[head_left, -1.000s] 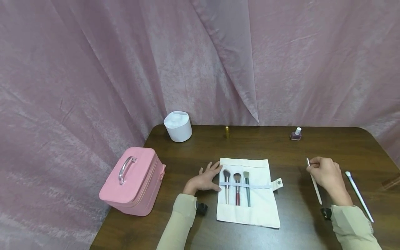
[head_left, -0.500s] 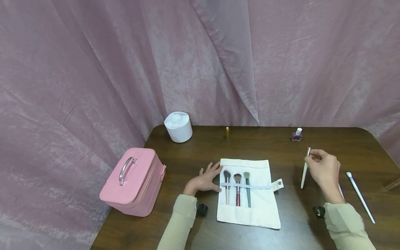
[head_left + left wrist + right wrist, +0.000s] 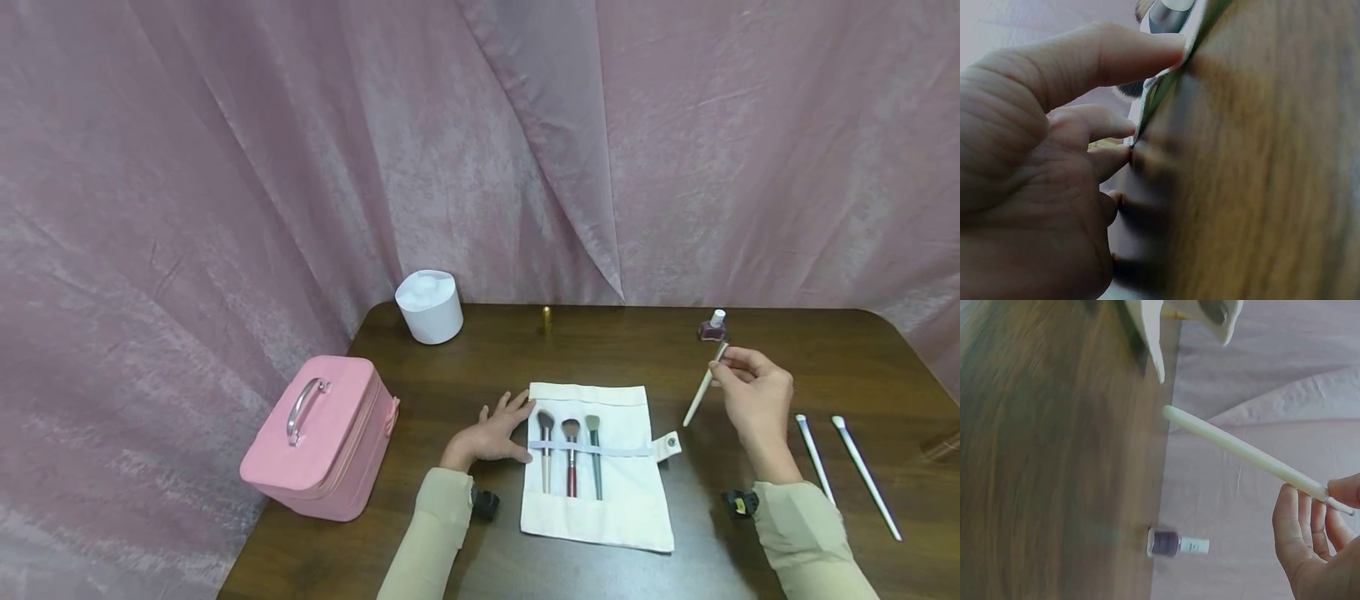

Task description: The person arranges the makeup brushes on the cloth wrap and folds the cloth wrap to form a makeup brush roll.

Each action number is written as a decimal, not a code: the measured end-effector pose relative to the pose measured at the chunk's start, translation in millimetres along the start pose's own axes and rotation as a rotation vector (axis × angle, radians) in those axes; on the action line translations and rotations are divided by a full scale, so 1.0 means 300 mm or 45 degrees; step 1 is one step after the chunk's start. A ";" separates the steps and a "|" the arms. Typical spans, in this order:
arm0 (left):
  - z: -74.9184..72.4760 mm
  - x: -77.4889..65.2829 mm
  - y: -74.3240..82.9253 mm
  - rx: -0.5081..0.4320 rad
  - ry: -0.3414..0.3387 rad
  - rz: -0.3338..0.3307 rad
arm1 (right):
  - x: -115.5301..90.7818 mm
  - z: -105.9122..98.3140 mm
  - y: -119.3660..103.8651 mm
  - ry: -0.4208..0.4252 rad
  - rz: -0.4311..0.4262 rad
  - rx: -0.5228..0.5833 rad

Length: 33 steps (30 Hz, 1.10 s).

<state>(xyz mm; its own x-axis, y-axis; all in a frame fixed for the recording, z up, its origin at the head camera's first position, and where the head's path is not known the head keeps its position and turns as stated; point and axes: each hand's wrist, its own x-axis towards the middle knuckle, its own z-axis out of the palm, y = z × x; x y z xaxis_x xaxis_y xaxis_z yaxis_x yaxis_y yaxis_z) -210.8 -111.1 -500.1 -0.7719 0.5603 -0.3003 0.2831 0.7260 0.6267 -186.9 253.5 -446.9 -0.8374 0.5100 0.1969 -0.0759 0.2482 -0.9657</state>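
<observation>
My right hand (image 3: 756,398) pinches a slim makeup brush (image 3: 705,385) near its upper end. Its pale cream handle (image 3: 1244,450) slants down toward the left, beside the snap tab of a white cloth brush roll (image 3: 630,508). My left hand (image 3: 489,433) lies with spread fingers at the roll's left edge; in the left wrist view the thumb (image 3: 1116,56) and fingertips touch that edge. Under the roll's elastic band sit a dark-tipped brush (image 3: 546,454), a red-handled brush (image 3: 572,458) and a green-handled brush (image 3: 595,454), side by side.
Two white-handled brushes (image 3: 866,479) lie right of my right hand. Farther back stand a purple nail polish bottle (image 3: 712,327), a small gold tube (image 3: 547,320) and a white round container (image 3: 431,312). A pink case (image 3: 315,442) stands at left; a pink curtain (image 3: 495,167) hangs behind.
My right hand has lifted the cream-handled brush and carried it left toward the roll, its lower end swinging leftward. My left hand has stayed in place.
</observation>
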 end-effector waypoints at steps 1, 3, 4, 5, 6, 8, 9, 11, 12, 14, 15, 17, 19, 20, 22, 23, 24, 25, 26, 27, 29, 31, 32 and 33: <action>0.000 0.000 0.000 -0.001 0.000 -0.002 | 0.000 0.007 -0.001 0.000 0.002 0.022; 0.001 0.000 -0.001 -0.003 0.002 -0.002 | 0.000 0.021 -0.003 -0.004 -0.003 0.056; 0.001 0.000 0.000 -0.006 0.003 -0.002 | -0.001 0.026 -0.003 -0.004 0.001 0.074; 0.002 0.001 0.000 -0.010 0.002 -0.001 | -0.002 0.031 -0.004 -0.005 0.002 0.086; 0.002 0.002 -0.001 -0.010 0.003 0.000 | -0.003 0.037 -0.003 -0.004 0.002 0.105; 0.004 0.004 -0.003 -0.009 0.002 0.000 | -0.005 0.048 -0.004 -0.005 0.008 0.150; 0.004 0.005 -0.004 -0.010 0.002 -0.002 | -0.007 0.053 -0.005 -0.008 0.013 0.171; 0.005 0.007 -0.006 -0.008 0.003 -0.004 | -0.010 0.064 -0.009 -0.010 0.018 0.228; 0.005 0.007 -0.007 -0.007 0.003 -0.006 | -0.013 0.070 -0.011 -0.014 0.021 0.250; 0.006 0.007 -0.008 -0.008 0.005 -0.008 | -0.018 0.082 -0.017 -0.024 0.020 0.273; 0.005 0.007 -0.007 -0.008 0.006 -0.009 | -0.020 0.087 -0.020 -0.032 0.023 0.286; 0.005 0.006 -0.006 -0.007 0.006 -0.011 | -0.025 0.100 -0.024 -0.045 0.014 0.272; 0.005 0.004 -0.005 -0.007 0.007 -0.014 | -0.031 0.114 -0.028 -0.063 0.008 0.266; 0.004 0.004 -0.005 -0.006 0.007 -0.015 | -0.035 0.121 -0.030 -0.073 0.005 0.263; 0.003 0.002 -0.005 -0.009 0.007 -0.016 | -0.041 0.137 -0.033 -0.096 -0.003 0.254; 0.002 0.002 -0.005 -0.011 0.007 -0.015 | -0.046 0.145 -0.034 -0.108 -0.001 0.254; 0.002 0.002 -0.004 -0.013 0.007 -0.013 | -0.049 0.152 -0.035 -0.120 0.002 0.254; 0.001 0.002 -0.005 -0.014 0.008 -0.011 | -0.053 0.159 -0.035 -0.133 0.003 0.247; 0.001 0.002 -0.005 -0.012 0.009 -0.009 | -0.056 0.165 -0.036 -0.146 0.012 0.231; 0.001 0.002 -0.005 -0.015 0.010 -0.007 | -0.059 0.171 -0.036 -0.159 0.018 0.226; 0.002 0.002 -0.007 -0.010 0.009 -0.006 | -0.065 0.182 -0.035 -0.180 0.025 0.200; 0.003 0.003 -0.008 -0.005 0.009 -0.004 | -0.071 0.191 -0.035 -0.198 0.036 0.181; 0.003 0.003 -0.007 -0.004 0.008 -0.004 | -0.074 0.194 -0.034 -0.207 0.041 0.169; 0.003 0.004 -0.007 -0.004 0.006 -0.004 | -0.077 0.198 -0.033 -0.215 0.046 0.165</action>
<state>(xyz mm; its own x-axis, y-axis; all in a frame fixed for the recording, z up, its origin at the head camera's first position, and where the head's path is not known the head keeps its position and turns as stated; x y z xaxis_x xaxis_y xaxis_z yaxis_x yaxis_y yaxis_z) -211.7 -111.5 -502.4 -0.7756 0.5561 -0.2985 0.2790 0.7263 0.6282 -199.0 190.3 -451.9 -0.9188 0.3685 0.1413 -0.1043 0.1187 -0.9874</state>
